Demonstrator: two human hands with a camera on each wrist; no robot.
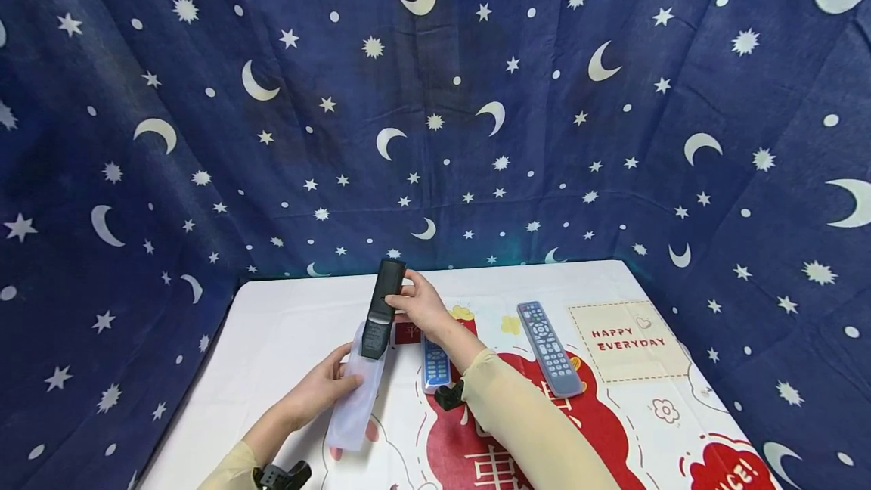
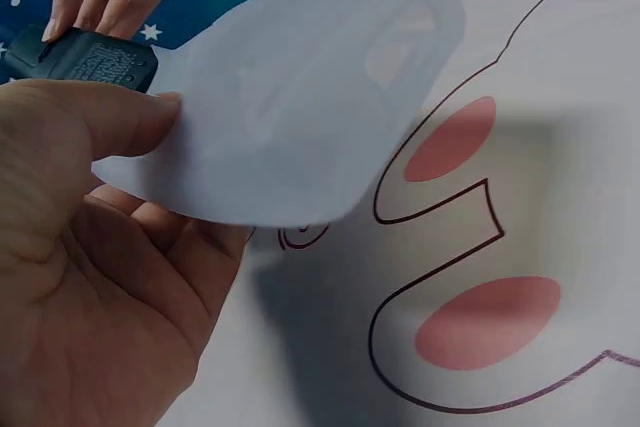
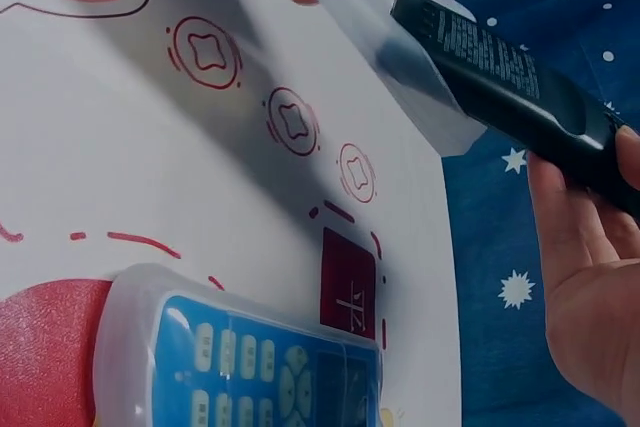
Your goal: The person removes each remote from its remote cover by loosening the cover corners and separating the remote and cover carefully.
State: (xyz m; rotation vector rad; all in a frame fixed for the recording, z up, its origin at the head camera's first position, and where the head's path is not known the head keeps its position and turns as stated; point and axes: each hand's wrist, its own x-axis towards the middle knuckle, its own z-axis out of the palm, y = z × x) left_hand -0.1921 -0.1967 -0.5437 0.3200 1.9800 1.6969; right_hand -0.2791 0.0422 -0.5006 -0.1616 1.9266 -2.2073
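Note:
In the head view my right hand [image 1: 427, 307] grips a black remote control [image 1: 386, 293] near its upper end, back side with the battery cover facing up. My left hand [image 1: 318, 393] pinches a translucent white plastic sleeve [image 1: 352, 418] between thumb and fingers. The lower end of the remote overlaps the mouth of the sleeve, tilted over the table. Seen from the left wrist, the thumb lies along the edge of the sleeve [image 2: 290, 107]. Printed text shows on the back of the remote [image 3: 490, 62] in the right wrist view.
A blue-faced remote in a clear cover [image 1: 435, 369] lies below my right forearm. Farther right lies a grey covered remote [image 1: 550, 350]. The white tablecloth [image 1: 292, 316] carries red prints, and a dark blue star curtain [image 1: 435, 97] hangs behind the table.

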